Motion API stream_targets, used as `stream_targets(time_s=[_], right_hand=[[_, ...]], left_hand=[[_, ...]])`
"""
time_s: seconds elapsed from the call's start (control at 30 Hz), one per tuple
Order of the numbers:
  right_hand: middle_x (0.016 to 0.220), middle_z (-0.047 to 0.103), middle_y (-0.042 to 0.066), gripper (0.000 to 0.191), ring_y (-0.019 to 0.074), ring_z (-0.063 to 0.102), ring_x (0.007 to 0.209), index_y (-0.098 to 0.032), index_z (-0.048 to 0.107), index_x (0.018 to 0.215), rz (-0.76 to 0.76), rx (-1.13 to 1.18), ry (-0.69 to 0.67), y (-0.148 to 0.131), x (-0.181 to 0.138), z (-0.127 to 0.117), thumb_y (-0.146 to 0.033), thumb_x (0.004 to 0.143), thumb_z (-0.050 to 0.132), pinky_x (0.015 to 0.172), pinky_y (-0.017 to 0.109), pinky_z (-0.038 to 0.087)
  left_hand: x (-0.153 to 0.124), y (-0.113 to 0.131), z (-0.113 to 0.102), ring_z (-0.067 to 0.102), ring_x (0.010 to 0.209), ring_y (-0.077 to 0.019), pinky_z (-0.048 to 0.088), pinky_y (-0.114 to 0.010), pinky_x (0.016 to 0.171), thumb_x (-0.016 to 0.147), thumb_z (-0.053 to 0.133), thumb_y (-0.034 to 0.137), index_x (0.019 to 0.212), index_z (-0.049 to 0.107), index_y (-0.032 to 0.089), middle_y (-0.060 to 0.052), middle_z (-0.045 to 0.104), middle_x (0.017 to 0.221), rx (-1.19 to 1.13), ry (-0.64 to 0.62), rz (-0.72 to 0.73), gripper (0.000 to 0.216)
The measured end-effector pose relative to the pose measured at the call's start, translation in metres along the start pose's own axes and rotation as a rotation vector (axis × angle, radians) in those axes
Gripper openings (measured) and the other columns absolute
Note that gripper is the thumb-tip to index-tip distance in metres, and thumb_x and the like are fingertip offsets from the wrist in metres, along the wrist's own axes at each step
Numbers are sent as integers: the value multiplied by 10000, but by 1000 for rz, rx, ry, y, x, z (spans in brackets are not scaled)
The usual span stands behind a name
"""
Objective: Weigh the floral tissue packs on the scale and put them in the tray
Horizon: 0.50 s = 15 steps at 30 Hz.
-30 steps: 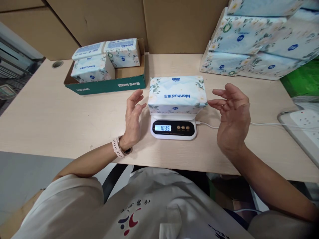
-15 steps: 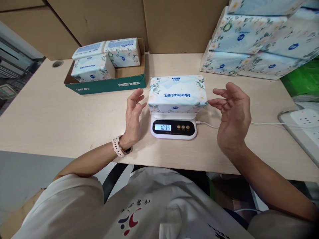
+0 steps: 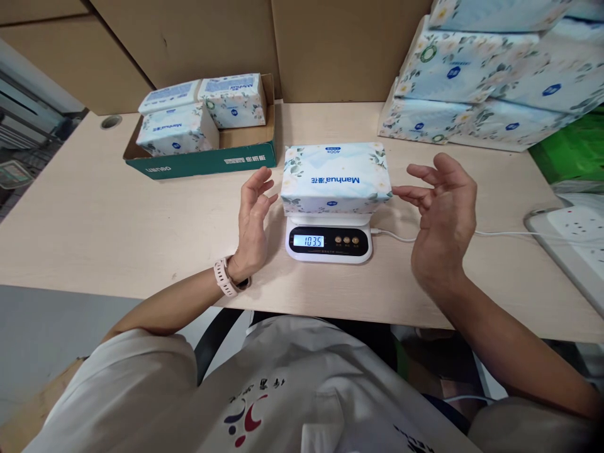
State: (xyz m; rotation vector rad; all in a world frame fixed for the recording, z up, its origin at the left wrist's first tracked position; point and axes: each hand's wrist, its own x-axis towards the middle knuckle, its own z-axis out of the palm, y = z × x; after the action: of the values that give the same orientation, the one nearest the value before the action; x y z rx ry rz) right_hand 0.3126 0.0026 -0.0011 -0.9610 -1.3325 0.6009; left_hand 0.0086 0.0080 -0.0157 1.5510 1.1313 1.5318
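Tissue pack (image 3: pixel 336 178) lies flat on the white scale (image 3: pixel 329 239), centre of the counter (image 3: pixel 94 220). Scale display reads 103.5. Left hand (image 3: pixel 251 220) is upright just left of the pack, palm facing it, fingers spread, grip open, not touching; pink watch (image 3: pixel 223 277) on the wrist. Right hand (image 3: pixel 441 214) is just right of the pack, palm turned in, fingers loosely curled, grip open, holding nothing; fingertips (image 3: pixel 399 190) come very close to the pack's right end, contact cannot be told. White cable (image 3: pixel 500 235) runs from the scale's right side under the right hand toward a power strip (image 3: pixel 573 229) at the right edge. Far left: a green cardboard tray (image 3: pixel 202 160) holding three more tissue packs (image 3: pixel 202 113). Far right: a stack of tissue packs (image 3: pixel 476 75), well apart from the scale. Brown cardboard boxes (image 3: pixel 212 38) line the far side. Person's white shirt fills the near bottom.
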Motion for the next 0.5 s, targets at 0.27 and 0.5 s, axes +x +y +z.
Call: stream_targets(time_s=[0.27, 0.5], right_hand=[[1453, 720, 101, 596, 272, 801, 1157, -374, 650, 1514, 13, -59, 19, 5, 5, -1, -718, 1033, 582, 1157, 608, 601], [1381, 748, 96, 599, 278, 787, 1135, -362, 652, 1499, -52, -150, 21, 18, 12, -2, -743, 1052, 533, 1100, 637, 626]], left_hand=[[3, -5, -3, 547, 1562, -337, 529, -510, 1226, 1059, 537, 816, 1563, 542, 403, -76, 540, 1695, -11, -5, -23, 652], [10, -10, -2, 581, 1524, -330, 541, -503, 1208, 1019, 550, 866, 1506, 573, 361, -102, 579, 1656, -62, 13, -95, 702]])
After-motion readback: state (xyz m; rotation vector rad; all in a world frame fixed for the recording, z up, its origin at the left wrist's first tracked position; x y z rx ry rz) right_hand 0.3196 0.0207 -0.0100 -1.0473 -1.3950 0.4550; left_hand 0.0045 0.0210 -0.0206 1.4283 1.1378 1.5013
